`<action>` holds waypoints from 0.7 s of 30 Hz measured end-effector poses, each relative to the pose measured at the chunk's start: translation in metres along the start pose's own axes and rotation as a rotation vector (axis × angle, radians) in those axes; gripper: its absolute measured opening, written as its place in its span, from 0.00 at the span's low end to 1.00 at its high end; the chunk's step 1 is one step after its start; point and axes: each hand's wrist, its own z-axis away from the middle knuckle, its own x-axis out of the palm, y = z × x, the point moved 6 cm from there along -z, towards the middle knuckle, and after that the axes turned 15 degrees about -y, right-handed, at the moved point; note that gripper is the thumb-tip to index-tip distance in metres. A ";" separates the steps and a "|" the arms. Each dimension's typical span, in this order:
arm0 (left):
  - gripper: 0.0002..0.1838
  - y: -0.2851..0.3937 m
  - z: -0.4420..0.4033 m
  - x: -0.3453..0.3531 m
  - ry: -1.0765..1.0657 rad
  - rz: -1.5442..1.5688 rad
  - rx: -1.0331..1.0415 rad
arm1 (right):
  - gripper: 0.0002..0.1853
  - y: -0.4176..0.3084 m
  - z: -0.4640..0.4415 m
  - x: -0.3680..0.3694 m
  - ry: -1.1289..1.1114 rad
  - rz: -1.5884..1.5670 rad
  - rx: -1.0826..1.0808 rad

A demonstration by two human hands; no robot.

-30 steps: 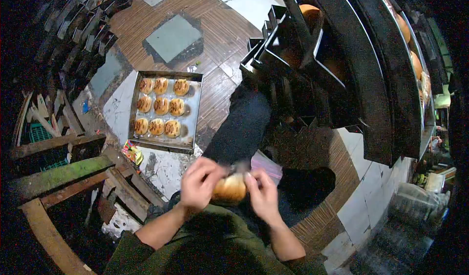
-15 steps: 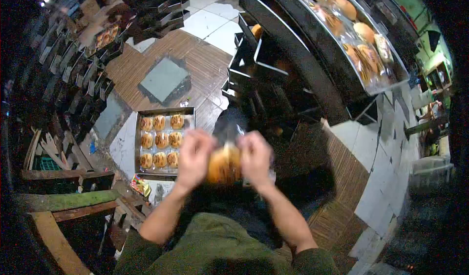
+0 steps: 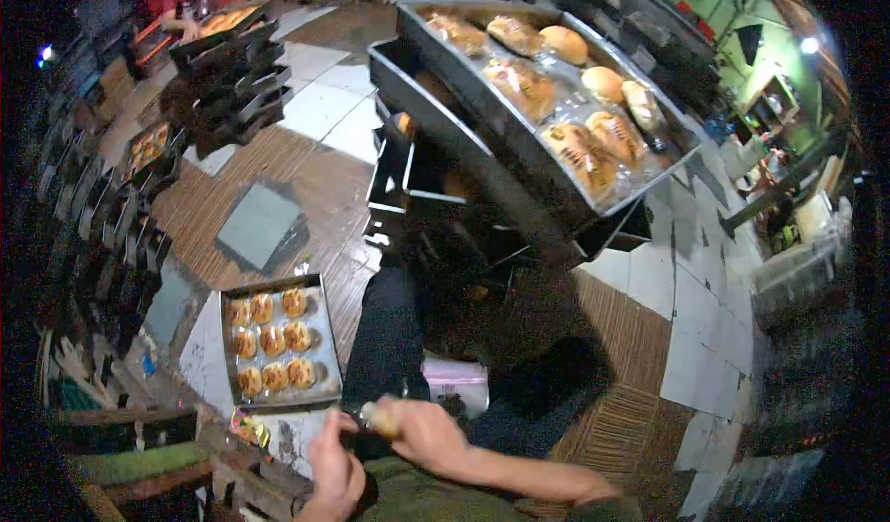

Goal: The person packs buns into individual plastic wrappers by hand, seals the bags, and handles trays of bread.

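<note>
Low in front of my body, my right hand (image 3: 428, 437) is closed, and a blurred, shiny pale-yellow part of a bagged bun (image 3: 380, 418) shows at its fingertips. Most of that bun is hidden. Close on its left, my left hand (image 3: 336, 462) has its fingers curled in; what they hold, if anything, I cannot make out. Beyond my left hand, a metal tray (image 3: 224, 337) on the floor carries rows of browned, bagged buns (image 3: 273, 339). Between my legs lies a stack of clear plastic bags (image 3: 456, 383) with a pink band.
A large dark tray (image 3: 482, 133) of bagged breads (image 3: 519, 86) rests on stacked trays ahead, to the right. More tray stacks (image 3: 227, 86) stand at the left. A person in red (image 3: 199, 3) is at the far left. Wooden slats (image 3: 139, 462) stand at lower left.
Both hands have dropped toward my body, and the right has crossed leftward close to the left. The bun, plainly visible between them before, is now mostly hidden. The view has tilted up.
</note>
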 end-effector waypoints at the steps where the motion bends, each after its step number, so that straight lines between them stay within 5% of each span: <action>1: 0.11 0.020 -0.004 0.006 0.040 0.003 0.104 | 0.30 0.003 0.001 -0.032 0.102 -0.137 -0.070; 3: 0.13 0.061 -0.006 0.024 0.026 -0.100 0.235 | 0.33 -0.016 0.040 -0.145 0.340 -0.250 -0.277; 4: 0.13 0.055 -0.016 0.022 0.015 -0.084 0.248 | 0.37 -0.046 0.075 -0.205 0.424 0.212 -0.256; 5: 0.13 0.037 -0.026 0.018 -0.024 -0.143 0.187 | 0.32 -0.056 0.100 -0.255 0.194 0.046 -0.188; 6: 0.14 0.026 -0.032 0.017 -0.061 -0.206 0.124 | 0.32 -0.066 0.105 -0.295 0.197 0.055 -0.185; 9: 0.11 0.026 -0.034 0.059 -0.177 -0.143 0.024 | 0.27 -0.073 0.139 -0.426 0.893 -0.182 -0.237; 10: 0.12 0.027 -0.035 0.068 -0.225 -0.144 0.031 | 0.27 -0.042 0.135 -0.464 0.724 -0.197 -0.259; 12: 0.13 0.025 -0.038 0.065 -0.220 -0.070 0.005 | 0.27 0.014 0.135 -0.500 1.046 -0.058 0.219; 14: 0.12 0.029 -0.043 0.056 -0.181 -0.030 0.127 | 0.25 -0.020 0.149 -0.421 1.611 0.345 0.022; 16: 0.11 0.028 -0.046 0.043 -0.141 -0.057 0.154 | 0.21 0.044 0.156 -0.369 1.595 0.230 -0.178; 18: 0.09 0.021 -0.047 0.030 -0.116 -0.070 0.157 | 0.19 0.046 0.023 -0.107 0.775 0.286 -0.114; 19: 0.09 0.016 -0.047 0.026 -0.117 -0.108 0.162 | 0.18 0.083 0.006 -0.061 0.364 0.297 -0.078; 21: 0.09 0.011 -0.042 0.030 -0.133 -0.212 0.164 | 0.17 0.107 0.009 0.012 0.360 0.446 0.032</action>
